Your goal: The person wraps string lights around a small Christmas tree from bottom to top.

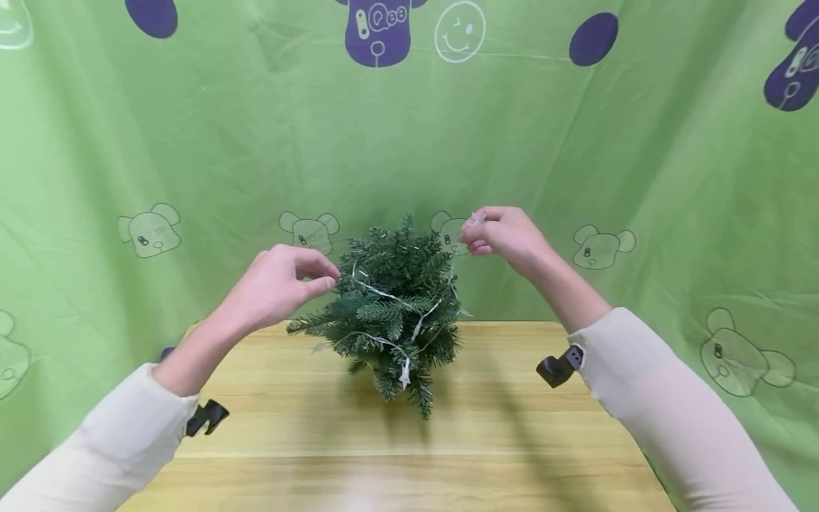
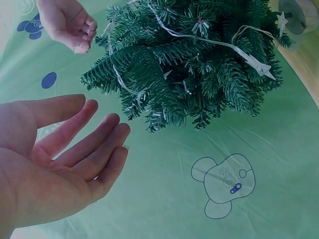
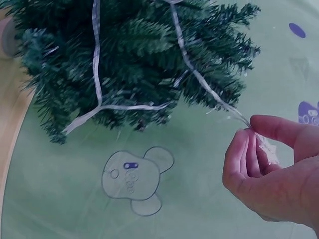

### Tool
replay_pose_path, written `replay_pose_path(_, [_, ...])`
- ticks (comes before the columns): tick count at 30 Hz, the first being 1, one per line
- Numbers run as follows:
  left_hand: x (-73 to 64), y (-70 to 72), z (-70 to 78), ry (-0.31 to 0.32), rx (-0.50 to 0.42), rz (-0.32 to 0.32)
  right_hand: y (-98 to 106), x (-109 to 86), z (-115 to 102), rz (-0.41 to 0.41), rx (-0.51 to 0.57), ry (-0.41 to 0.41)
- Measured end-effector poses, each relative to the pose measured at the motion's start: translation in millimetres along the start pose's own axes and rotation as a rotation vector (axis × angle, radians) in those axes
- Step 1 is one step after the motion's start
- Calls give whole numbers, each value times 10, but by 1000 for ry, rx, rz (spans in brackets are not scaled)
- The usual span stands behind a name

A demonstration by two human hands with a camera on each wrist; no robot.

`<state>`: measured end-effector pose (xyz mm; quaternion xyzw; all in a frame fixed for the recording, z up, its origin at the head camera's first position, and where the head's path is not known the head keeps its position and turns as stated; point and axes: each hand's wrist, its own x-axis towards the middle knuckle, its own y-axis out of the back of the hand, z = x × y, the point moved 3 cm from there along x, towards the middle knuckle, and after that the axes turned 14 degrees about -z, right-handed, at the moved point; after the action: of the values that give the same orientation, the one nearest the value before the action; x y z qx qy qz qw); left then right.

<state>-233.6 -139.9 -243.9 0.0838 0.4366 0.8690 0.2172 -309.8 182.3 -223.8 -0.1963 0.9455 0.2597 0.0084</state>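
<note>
A small artificial Christmas tree [image 1: 397, 313] stands on the wooden table, with a string of star lights [image 1: 382, 293] wound around its branches. My right hand [image 1: 502, 235] is up at the tree's right side. In the right wrist view its thumb and fingers pinch the light string's wire [image 3: 212, 92] beside a clear star [image 3: 269, 151]. On the left, my left hand [image 1: 281, 284] hovers beside the branches; in the left wrist view its fingers [image 2: 99, 149] are loosely extended with nothing between them. Another star light [image 2: 256, 64] hangs on the tree.
The wooden table [image 1: 333, 455] carries the tree near its back edge. A green cloth [image 1: 409, 142] printed with bear faces and purple shapes hangs behind and at both sides. Black wrist cameras [image 1: 559, 366] are strapped at both sleeves.
</note>
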Motion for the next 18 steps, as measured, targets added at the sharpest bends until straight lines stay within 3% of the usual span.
replay_pose_path(7, [-37, 22, -11, 10, 0, 11, -93, 134, -110, 14, -52, 5])
replay_pose_path(18, [-43, 22, -44, 9, 5, 11, -239, 267, -198, 120, -239, -7])
